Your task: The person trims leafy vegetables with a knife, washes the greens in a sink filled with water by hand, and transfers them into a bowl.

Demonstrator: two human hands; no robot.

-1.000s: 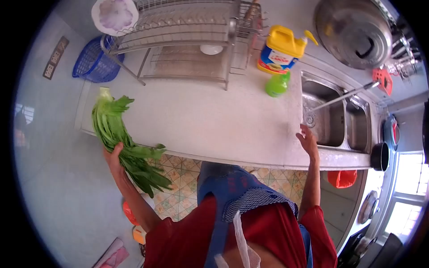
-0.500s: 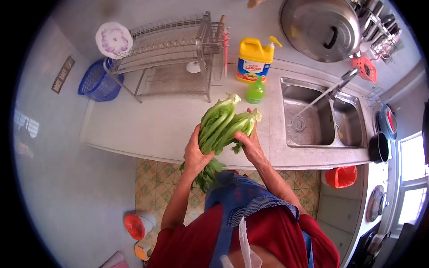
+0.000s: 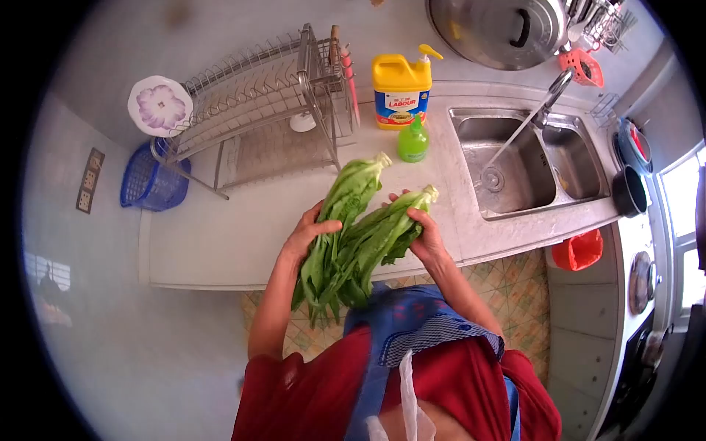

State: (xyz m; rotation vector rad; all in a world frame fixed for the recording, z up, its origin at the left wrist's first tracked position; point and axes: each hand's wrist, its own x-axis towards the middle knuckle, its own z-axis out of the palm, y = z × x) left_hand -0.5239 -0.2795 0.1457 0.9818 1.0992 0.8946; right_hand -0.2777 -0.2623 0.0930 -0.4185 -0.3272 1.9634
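Two heads of leafy green lettuce are in my hands above the counter's front edge. My left hand (image 3: 312, 231) is wrapped round the left lettuce (image 3: 351, 189), its thumb lying across the leaves. Near the pale stem end, my right hand (image 3: 425, 231) grips the right lettuce (image 3: 379, 234). The leaves hang down toward my blue apron (image 3: 412, 312) and overlap lower down. Some fingers of both hands are hidden behind the leaves.
Water runs from the faucet (image 3: 562, 81) into the double sink (image 3: 507, 202) on the right. A green bottle (image 3: 413, 141) and a yellow detergent jug (image 3: 401, 92) stand at the back. The metal dish rack (image 3: 265, 117) and blue basket (image 3: 156, 178) are on the left.
The two lettuces have moved slightly apart at their stems and turned, showing more broad leaf surface. Both hands still hold them. The camera view has shifted a little.
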